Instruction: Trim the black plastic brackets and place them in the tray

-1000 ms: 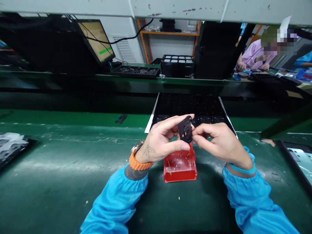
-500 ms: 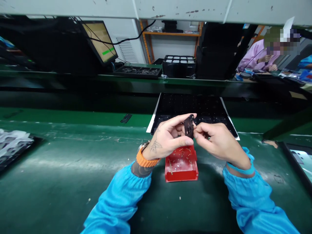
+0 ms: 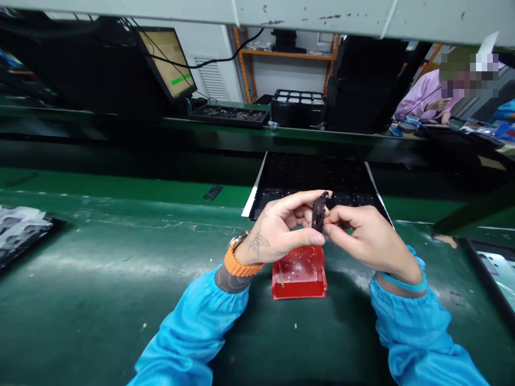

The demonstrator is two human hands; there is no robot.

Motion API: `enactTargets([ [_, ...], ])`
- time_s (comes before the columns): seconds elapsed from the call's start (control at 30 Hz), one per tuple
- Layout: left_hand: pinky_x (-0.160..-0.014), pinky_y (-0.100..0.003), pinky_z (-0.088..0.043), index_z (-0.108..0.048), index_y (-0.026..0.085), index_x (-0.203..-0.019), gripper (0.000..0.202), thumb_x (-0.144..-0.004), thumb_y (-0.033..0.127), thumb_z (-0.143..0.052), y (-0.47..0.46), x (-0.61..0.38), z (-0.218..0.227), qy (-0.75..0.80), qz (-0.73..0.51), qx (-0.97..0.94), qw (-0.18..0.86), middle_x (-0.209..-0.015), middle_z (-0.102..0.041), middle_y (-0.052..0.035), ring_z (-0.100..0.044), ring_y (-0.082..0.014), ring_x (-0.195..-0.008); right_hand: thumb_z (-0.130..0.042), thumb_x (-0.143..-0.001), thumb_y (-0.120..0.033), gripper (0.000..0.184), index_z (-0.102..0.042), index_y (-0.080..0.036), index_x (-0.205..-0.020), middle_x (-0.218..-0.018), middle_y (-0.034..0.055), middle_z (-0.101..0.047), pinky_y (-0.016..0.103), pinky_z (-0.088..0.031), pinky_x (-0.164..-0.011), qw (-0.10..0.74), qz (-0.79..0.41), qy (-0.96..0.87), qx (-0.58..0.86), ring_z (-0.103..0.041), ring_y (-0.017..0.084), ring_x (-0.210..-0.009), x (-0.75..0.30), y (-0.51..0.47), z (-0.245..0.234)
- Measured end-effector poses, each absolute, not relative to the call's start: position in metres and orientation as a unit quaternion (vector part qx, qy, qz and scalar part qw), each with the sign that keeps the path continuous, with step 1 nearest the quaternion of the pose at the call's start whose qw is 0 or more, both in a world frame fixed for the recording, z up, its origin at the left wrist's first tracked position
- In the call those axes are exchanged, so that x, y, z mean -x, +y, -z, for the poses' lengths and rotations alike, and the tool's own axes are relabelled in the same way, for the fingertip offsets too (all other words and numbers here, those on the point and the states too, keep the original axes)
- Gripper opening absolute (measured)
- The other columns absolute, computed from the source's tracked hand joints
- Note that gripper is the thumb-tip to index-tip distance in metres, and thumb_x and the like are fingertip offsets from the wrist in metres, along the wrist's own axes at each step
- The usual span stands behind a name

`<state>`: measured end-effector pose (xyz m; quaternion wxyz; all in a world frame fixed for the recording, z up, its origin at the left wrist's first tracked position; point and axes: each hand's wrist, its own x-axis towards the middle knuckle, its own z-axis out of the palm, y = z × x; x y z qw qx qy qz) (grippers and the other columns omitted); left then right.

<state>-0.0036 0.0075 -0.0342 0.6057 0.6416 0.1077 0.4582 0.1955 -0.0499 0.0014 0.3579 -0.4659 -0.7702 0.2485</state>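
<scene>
A small flat black plastic part [image 3: 319, 211] is held edge-on between both hands above a small red tray [image 3: 298, 276] that holds several tiny metal bits. My left hand [image 3: 279, 230] pinches the part with thumb below and forefinger on top. My right hand [image 3: 362, 236] meets it from the right, fingertips closed on the part's right edge. Both arms wear blue sleeves; the left wrist has an orange band. Behind the hands lies a black compartmented tray [image 3: 341, 174] on a white sheet.
The work surface is a green conveyor belt [image 3: 100, 268]. A tray with white parts [image 3: 18, 228] sits at the left edge, another tray [image 3: 493, 265] at the right. A loose black piece [image 3: 213, 192] lies further back. A monitor [image 3: 171, 61] and a person in pink [image 3: 426, 94] are beyond.
The black part has turned from facing me to nearly edge-on between my fingers. Both hands stay over the red tray, shifted slightly right.
</scene>
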Motion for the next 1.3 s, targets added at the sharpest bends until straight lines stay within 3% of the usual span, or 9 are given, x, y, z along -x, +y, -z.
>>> enactTargets([
  [0.17,-0.077,-0.028,-0.063,-0.073,0.023,-0.134,0.066,-0.074,0.034,-0.096,0.003,0.004,0.032,0.137,-0.461,-0.703,0.524,-0.114,-0.076,-0.0092,-0.073,-0.0171,-0.082,-0.054,-0.086,-0.015,0.019,-0.051,-0.021,-0.068,-0.057,-0.0047,-0.053,0.022,-0.032,-0.049,0.353,-0.203,-0.788,0.461,-0.042,0.008,-0.05,-0.194,-0.047,-0.001],
  [0.37,-0.076,-0.028,-0.063,-0.072,0.019,-0.134,0.068,-0.072,0.034,-0.097,0.006,0.002,0.035,0.16,-0.447,-0.692,0.543,-0.105,-0.076,-0.0076,-0.072,-0.0173,-0.081,-0.054,-0.085,-0.015,0.023,-0.043,-0.022,-0.066,-0.056,-0.0059,-0.048,0.023,-0.03,-0.05,0.337,-0.163,-0.802,0.466,-0.039,0.008,-0.049,-0.193,-0.043,0.004],
  [0.5,-0.077,-0.027,-0.063,-0.072,0.02,-0.131,0.067,-0.07,0.032,-0.098,0.011,0.001,0.039,0.146,-0.452,-0.651,0.592,-0.106,-0.077,-0.0069,-0.073,-0.0164,-0.082,-0.055,-0.089,-0.015,0.021,-0.05,-0.02,-0.069,-0.057,-0.0057,-0.051,0.023,-0.031,-0.05,0.348,-0.161,-0.798,0.464,-0.042,0.008,-0.049,-0.193,-0.043,0.004],
  [0.67,-0.085,-0.025,-0.063,-0.075,0.025,-0.127,0.061,-0.071,0.034,-0.098,0.015,0.004,0.039,0.085,-0.491,-0.583,0.642,-0.121,-0.078,-0.0084,-0.076,-0.0178,-0.096,-0.054,-0.097,-0.018,0.016,-0.066,-0.019,-0.086,-0.07,-0.0019,-0.07,0.022,-0.044,-0.055,0.385,-0.262,-0.765,0.446,-0.061,0.01,-0.055,-0.194,-0.048,0.0],
  [0.87,-0.084,-0.025,-0.065,-0.074,0.023,-0.128,0.062,-0.072,0.033,-0.098,0.011,0.005,0.037,0.083,-0.49,-0.583,0.643,-0.114,-0.079,-0.0077,-0.077,-0.0182,-0.094,-0.056,-0.095,-0.019,0.016,-0.07,-0.019,-0.088,-0.069,-0.0007,-0.073,0.023,-0.049,-0.056,0.385,-0.305,-0.738,0.462,-0.068,0.013,-0.057,-0.195,-0.053,-0.003],
  [1.13,-0.088,-0.025,-0.063,-0.074,0.026,-0.129,0.065,-0.069,0.03,-0.099,0.009,0.007,0.035,0.105,-0.476,-0.623,0.613,-0.112,-0.078,-0.0057,-0.076,-0.0175,-0.095,-0.057,-0.092,-0.018,0.017,-0.07,-0.018,-0.081,-0.061,-0.0037,-0.066,0.021,-0.039,-0.051,0.37,-0.246,-0.765,0.467,-0.054,0.009,-0.051,-0.196,-0.052,-0.003],
  [1.3,-0.077,-0.026,-0.063,-0.073,0.02,-0.129,0.068,-0.07,0.041,-0.098,0.008,0.007,0.033,0.131,-0.446,-0.684,0.563,-0.102,-0.077,-0.0068,-0.072,-0.0153,-0.078,-0.057,-0.086,-0.014,0.018,-0.062,-0.017,-0.069,-0.057,-0.0054,-0.055,0.019,-0.034,-0.051,0.356,-0.214,-0.789,0.453,-0.042,0.007,-0.051,-0.197,-0.047,0.0],
])
